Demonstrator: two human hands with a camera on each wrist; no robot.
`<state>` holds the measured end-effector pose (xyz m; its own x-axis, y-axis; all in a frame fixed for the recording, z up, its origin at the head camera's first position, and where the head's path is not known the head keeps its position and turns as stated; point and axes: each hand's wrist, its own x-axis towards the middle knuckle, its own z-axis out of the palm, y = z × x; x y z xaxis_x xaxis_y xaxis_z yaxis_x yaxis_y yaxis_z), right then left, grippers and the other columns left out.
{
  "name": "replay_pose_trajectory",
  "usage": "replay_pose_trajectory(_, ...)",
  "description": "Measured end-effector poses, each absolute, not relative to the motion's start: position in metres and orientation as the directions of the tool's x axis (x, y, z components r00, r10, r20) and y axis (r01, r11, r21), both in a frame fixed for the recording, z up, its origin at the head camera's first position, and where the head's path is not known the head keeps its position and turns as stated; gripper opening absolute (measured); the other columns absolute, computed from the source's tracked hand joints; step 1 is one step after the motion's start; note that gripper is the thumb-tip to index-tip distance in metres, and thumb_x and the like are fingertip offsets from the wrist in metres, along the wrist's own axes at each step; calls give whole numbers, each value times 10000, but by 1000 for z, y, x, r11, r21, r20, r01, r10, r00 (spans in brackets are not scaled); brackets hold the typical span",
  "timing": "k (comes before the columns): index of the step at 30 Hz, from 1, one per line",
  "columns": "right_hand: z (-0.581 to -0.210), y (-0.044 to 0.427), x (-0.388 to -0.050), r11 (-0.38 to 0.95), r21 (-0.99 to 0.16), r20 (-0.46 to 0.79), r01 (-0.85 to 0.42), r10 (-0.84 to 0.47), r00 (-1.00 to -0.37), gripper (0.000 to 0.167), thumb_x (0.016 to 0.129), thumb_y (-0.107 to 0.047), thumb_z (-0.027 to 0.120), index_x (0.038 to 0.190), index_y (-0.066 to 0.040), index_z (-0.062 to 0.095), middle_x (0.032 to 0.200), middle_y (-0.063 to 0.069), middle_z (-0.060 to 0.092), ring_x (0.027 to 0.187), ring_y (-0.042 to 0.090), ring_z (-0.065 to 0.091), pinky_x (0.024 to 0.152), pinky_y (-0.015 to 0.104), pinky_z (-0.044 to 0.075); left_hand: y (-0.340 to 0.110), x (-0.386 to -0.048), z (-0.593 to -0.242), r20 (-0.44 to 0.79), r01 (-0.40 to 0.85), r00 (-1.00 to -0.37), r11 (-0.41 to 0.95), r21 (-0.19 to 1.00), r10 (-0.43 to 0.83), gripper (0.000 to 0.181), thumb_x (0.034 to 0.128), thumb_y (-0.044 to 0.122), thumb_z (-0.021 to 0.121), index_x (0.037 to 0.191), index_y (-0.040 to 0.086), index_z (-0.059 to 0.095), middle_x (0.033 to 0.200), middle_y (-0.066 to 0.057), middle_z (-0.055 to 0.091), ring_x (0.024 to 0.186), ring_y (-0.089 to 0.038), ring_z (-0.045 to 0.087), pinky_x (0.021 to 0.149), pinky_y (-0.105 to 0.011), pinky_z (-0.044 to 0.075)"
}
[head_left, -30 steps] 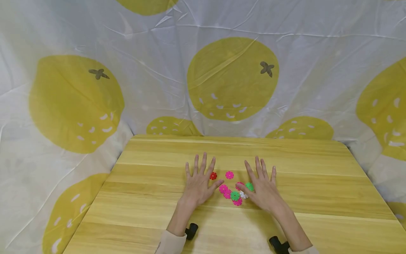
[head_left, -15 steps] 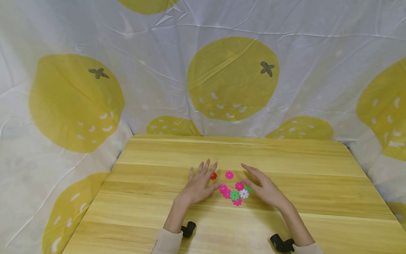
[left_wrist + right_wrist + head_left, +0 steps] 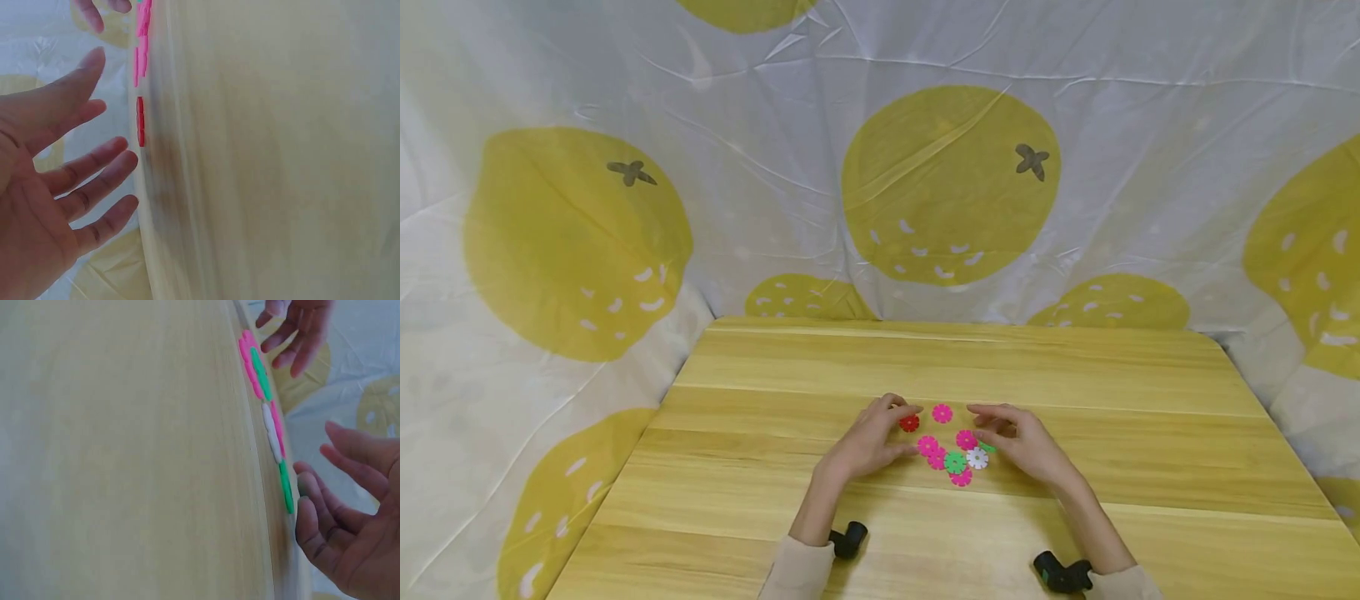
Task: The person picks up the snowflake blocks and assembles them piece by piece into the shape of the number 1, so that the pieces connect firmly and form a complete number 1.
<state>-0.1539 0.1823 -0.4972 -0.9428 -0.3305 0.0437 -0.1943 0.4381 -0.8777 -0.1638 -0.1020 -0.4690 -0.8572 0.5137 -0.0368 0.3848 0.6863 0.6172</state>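
Observation:
Several toothed plastic discs lie loosely grouped on the wooden table. My left hand (image 3: 867, 440), fingers spread and slightly bent, hovers at the red disc (image 3: 909, 423); in the left wrist view nothing lies in its palm, and the red disc (image 3: 140, 122) is beyond the fingertips. To the right, my right hand (image 3: 1028, 446) has loosely bent fingers over a partly hidden green disc (image 3: 988, 447), beside a pink disc (image 3: 966, 440). Its fingers come close to the green disc (image 3: 286, 487) in the right wrist view; contact is unclear. Between the hands are a white disc (image 3: 977, 457) and another green disc (image 3: 955, 462).
One pink disc (image 3: 942, 413) lies apart toward the back; another pink disc (image 3: 961, 478) is nearest the front, partly under the green one. Black devices (image 3: 848, 540) sit at both wrists. A lemon-print cloth (image 3: 760, 167) hangs behind the wooden table (image 3: 1150, 433).
Both hands have drawn back slightly from flat, spread poses, and their fingers have bent. The right hand's fingers now point inward. The red disc appears slightly nearer the front.

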Motion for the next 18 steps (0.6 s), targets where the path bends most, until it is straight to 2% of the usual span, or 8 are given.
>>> replay_pose_trajectory(2, -498, 181, -155, 437, -880, 40, -186, -322, -946, 381, 966, -53, 707, 1341, -2, 669, 1198, 188, 728, 990, 167, 668, 877, 221, 548, -101, -164, -468, -35, 384, -858, 685, 620, 512, 531, 924, 192, 795, 1421, 105, 628, 1345, -92, 557, 1213, -257, 528, 1038, -459, 482)
replay_pose_trajectory(6, -500, 180, -156, 438, -882, 33, -173, -311, -950, 335, 945, -50, 732, 1276, 3, 709, 1158, 186, 733, 890, 94, 616, 804, 211, 536, -97, -165, -467, -43, 377, -846, 652, 658, 532, 435, 909, 115, 801, 1327, 76, 692, 1233, -104, 580, 1112, -256, 548, 960, -380, 493)
replay_pose_trajectory(12, -503, 179, -156, 448, -872, 53, -195, -310, -949, 285, 912, -32, 765, 1194, 6, 747, 1115, 163, 742, 818, 86, 584, 725, 212, 511, -93, -168, -467, -88, 324, -828, 601, 730, 554, 335, 884, 25, 800, 1213, 30, 741, 1101, -133, 606, 969, -258, 572, 837, -263, 479)
replay_pose_trajectory(18, -507, 175, -158, 462, -868, 46, -184, -292, -955, 268, 883, -31, 798, 1149, -14, 773, 1051, 126, 730, 768, 90, 557, 680, 203, 490, -89, -170, -473, -80, 335, -823, 593, 733, 563, 274, 861, 20, 822, 1127, 26, 758, 1051, -135, 627, 899, -231, 559, 787, -224, 457)
